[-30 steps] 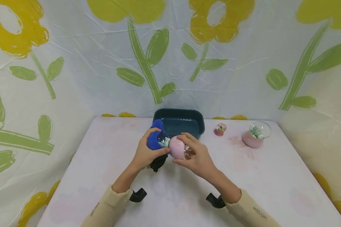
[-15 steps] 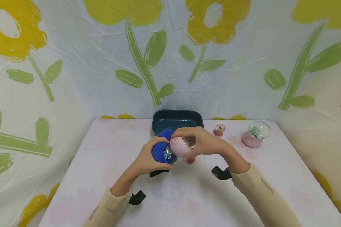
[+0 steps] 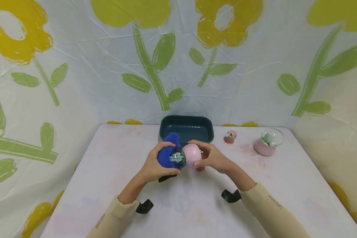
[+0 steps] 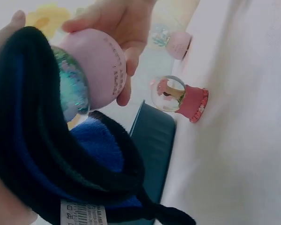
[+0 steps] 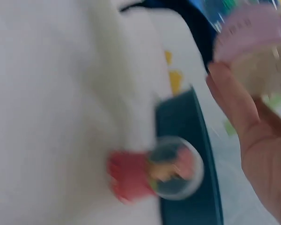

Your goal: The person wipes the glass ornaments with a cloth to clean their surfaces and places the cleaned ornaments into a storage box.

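Observation:
Above the middle of the table, both hands hold one snow globe with a glass dome and a rounded pink base. My left hand grips a blue cloth around the dome's left side. Seen from the left wrist, the cloth has black edging, a printed label and a dark strap. My right hand holds the pink base by its edge, fingers at the top and thumb below. Lettering and the base's pale underside show in the right wrist view.
A dark teal basin stands behind the hands. To its right are a small red-based snow globe and a larger pink-based one. Beneath the right hand a red base partly shows. A flowered cloth backdrop rises behind.
My right hand has shifted its grip on the base and the snow globe has turned, so more of its dome faces up. The blue cloth stays in my left hand, slightly lower.

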The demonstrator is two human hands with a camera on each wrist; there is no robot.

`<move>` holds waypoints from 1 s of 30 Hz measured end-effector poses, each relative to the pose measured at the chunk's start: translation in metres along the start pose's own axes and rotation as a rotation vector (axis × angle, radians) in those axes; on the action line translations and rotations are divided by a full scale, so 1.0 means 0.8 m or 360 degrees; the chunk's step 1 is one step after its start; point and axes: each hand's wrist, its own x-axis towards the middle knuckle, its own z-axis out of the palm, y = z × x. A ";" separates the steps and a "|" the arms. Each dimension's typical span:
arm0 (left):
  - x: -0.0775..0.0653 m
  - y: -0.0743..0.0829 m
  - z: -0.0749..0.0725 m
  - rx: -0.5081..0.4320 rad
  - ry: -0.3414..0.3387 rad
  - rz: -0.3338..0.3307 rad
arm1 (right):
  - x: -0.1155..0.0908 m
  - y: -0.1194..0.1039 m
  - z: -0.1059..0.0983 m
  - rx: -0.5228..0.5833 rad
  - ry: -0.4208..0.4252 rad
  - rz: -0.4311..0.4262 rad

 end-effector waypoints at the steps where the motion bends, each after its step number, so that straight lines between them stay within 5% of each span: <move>1: -0.001 -0.002 0.000 -0.0001 0.0033 0.0014 | -0.003 0.001 0.008 0.0017 0.0064 0.0020; 5: -0.003 -0.010 0.001 -0.0007 0.0166 0.0058 | -0.014 -0.001 0.039 0.0037 0.0354 0.0088; 9: -0.003 -0.019 0.004 -0.0055 0.0270 0.0015 | -0.021 -0.011 0.067 -0.0096 0.0579 0.0004; 13: -0.002 -0.022 0.008 -0.0157 0.0292 -0.0067 | -0.025 -0.017 0.087 -0.0402 0.0703 -0.0213; 17: 0.001 -0.020 0.008 -0.0210 0.0253 -0.0176 | -0.027 -0.021 0.097 -0.0900 0.0758 -0.0442; 23: 0.002 0.007 0.003 -0.0202 0.0153 -0.0185 | -0.025 -0.039 0.093 -0.1736 0.0607 -0.0717; 27: 0.002 0.016 0.001 -0.0213 0.0077 -0.0132 | -0.022 -0.058 0.082 -0.1972 0.0408 -0.0821; 30: 0.002 0.001 0.003 -0.0192 0.0057 -0.0132 | -0.016 -0.072 0.073 -0.2019 0.0260 -0.0782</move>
